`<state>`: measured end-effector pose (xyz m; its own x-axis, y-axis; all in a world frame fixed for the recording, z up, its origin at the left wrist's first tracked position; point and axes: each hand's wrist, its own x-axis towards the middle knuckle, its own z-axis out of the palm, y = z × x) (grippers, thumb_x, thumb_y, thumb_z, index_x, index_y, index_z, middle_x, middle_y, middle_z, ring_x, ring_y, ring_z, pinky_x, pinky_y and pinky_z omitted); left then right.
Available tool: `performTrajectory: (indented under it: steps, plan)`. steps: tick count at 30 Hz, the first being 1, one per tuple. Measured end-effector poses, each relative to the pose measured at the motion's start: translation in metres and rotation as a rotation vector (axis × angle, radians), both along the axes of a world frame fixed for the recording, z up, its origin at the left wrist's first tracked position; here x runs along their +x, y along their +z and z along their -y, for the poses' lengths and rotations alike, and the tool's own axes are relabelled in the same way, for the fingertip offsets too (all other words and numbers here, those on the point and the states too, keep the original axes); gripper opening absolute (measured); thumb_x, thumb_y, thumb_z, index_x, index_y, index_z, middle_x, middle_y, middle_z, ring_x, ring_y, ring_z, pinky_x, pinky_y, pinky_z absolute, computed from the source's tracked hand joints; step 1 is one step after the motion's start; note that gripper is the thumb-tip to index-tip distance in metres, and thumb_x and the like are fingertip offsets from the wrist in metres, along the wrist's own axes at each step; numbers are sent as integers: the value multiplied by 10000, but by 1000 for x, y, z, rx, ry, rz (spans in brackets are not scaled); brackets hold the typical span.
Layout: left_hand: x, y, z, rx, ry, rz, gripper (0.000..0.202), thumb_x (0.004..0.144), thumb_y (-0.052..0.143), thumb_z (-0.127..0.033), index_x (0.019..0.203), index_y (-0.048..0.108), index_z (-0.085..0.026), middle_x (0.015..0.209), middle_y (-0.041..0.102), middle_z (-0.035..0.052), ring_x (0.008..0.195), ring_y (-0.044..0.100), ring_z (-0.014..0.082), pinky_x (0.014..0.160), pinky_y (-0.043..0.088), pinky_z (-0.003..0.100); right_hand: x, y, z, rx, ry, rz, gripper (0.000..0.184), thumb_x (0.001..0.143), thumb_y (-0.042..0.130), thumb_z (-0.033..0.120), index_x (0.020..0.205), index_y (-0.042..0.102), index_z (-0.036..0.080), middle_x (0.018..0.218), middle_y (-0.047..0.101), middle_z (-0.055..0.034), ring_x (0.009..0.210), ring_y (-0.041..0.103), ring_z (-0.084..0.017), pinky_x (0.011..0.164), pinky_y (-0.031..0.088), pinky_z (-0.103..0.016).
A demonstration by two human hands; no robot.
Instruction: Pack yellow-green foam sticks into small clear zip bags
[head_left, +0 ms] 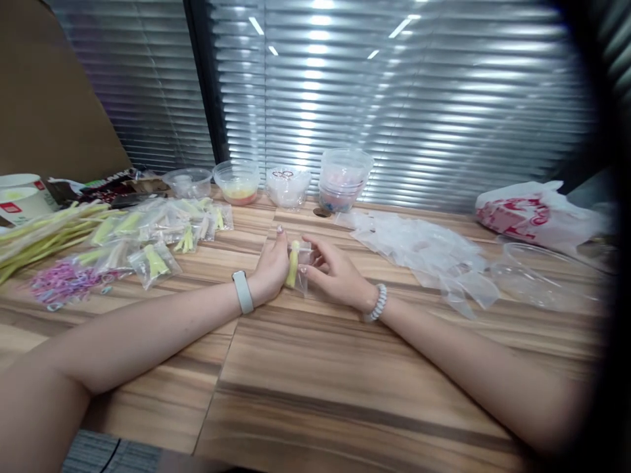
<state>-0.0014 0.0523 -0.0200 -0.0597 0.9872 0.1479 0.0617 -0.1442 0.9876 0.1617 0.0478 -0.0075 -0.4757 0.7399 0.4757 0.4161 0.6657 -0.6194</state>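
Note:
A small clear plastic bag (pixel 302 266) with a slim yellow figure-like item (pixel 293 264) inside stands between my hands on the wooden table (pixel 315 368). My left hand (pixel 270 266) presses against the bag's left side, fingertips pointing away from me. My right hand (pixel 335 269) lies over the bag's right side, its fingers curled onto the plastic. A pale watch band (pixel 243 292) circles my left wrist, and a white coiled bracelet (pixel 377 302) circles my right.
Filled small bags (pixel 162 230), yellow-green strips (pixel 49 236) and pink loops (pixel 66 282) lie to the left. Several clear tubs (pixel 288 187) stand along the blinds. A heap of clear bags (pixel 419 253), a clear lid (pixel 532 279) and a red-printed bag (pixel 527 213) lie right.

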Motion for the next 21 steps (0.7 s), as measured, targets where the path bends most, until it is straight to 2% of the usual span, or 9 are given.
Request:
performTrajectory:
  steps: [2,4,6,9,12,14,17,19,21]
  plan:
    - [-4,-3,-3,58,-16,-132,621,947,211,-612,755,573,-145,789,639,77,745,587,179,672,448,279,-2,-12,0,-38,-45,15,602,869,581,395,1378,426,114,1122,616,-121,853,594,-173,773,511,-336]
    - [-7,-1,-2,128,-108,-267,478,945,303,-518,791,561,-146,822,626,62,781,567,173,690,437,271,-2,-18,-1,-65,-66,28,594,881,559,399,1387,417,122,1153,613,-123,866,600,-182,785,511,-352]
    - [-9,5,0,160,-203,-341,361,909,414,-459,807,553,-142,847,611,50,803,547,165,697,425,259,0,-20,-2,-41,-69,30,583,887,548,389,1391,413,129,1253,572,-123,1012,588,-208,884,493,-375]
    - [-16,23,1,147,-322,-426,394,893,444,-482,753,557,-131,749,578,38,695,506,145,624,388,251,3,-23,-7,-11,-85,17,623,893,538,395,1433,364,137,1386,479,-120,1236,486,-234,1041,410,-404]
    - [-33,56,-7,134,-438,-559,410,841,537,-512,717,615,-129,665,566,31,594,471,131,558,340,251,6,-27,-13,-64,-96,-19,711,913,510,416,1515,212,180,1392,471,-124,1147,550,-219,991,455,-414]
    - [-53,85,-15,173,-403,-799,387,809,585,-511,731,658,-139,670,592,38,596,487,141,566,335,262,8,-29,-16,-72,-110,-37,735,918,507,413,1532,151,224,1405,453,-113,1051,589,-191,954,482,-406]
    - [-95,127,-28,205,-157,-1169,384,801,581,-511,725,694,-152,647,612,55,571,503,160,564,336,284,9,-32,-19,-53,-149,-30,721,902,534,400,1520,203,234,1438,408,-103,1026,590,-172,940,499,-381]
    - [-131,147,-36,156,26,-1262,316,772,623,-465,794,720,-166,759,663,62,655,561,181,591,373,279,9,-33,-19,-42,-166,-8,697,890,548,390,1500,264,207,1428,413,-107,1025,586,-170,917,515,-362]
    - [-169,158,-45,63,153,-1261,296,770,630,-447,808,723,-169,772,675,59,693,592,190,628,414,279,10,-34,-19,-18,-168,18,656,884,554,381,1470,324,194,1411,427,-103,1017,584,-164,901,525,-347]
